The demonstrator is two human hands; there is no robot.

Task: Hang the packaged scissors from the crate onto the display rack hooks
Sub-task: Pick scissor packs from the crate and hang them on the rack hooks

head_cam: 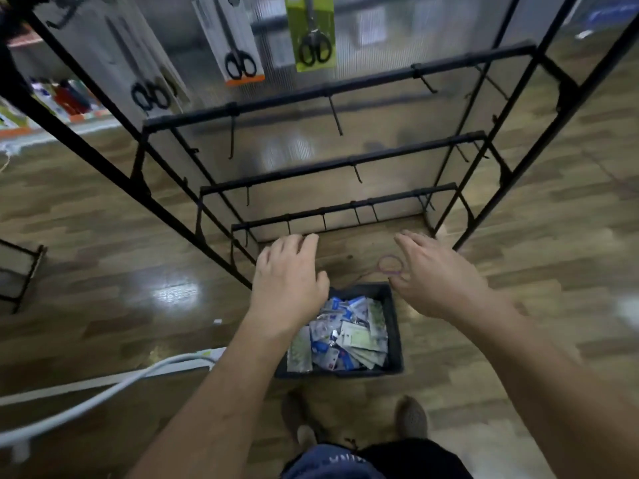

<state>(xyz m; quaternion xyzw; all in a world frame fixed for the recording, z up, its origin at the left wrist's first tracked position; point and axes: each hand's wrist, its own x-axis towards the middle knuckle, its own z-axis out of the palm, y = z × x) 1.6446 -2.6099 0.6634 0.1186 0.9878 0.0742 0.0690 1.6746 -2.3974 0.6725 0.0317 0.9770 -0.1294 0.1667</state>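
Note:
A dark crate (pixel 394 326) stands on the floor below me, full of several packaged items (pixel 342 337). My left hand (pixel 288 281) and my right hand (pixel 434 276) hover palm-down above its far rim, fingers relaxed, holding nothing. The black display rack (pixel 332 164) rises in front of me with several bare hooks on its lower bars. Higher up hang packaged scissors: a white pack (pixel 145 63) at the left, an orange-trimmed pack (pixel 235 39) and a green pack (pixel 313 32).
A purple rubber band (pixel 390 265) lies on the wooden floor beyond the crate. A white hose (pixel 114 388) runs along the floor at the left. My shoes (pixel 409 416) stand just behind the crate. A small black frame (pixel 24 274) sits at the far left.

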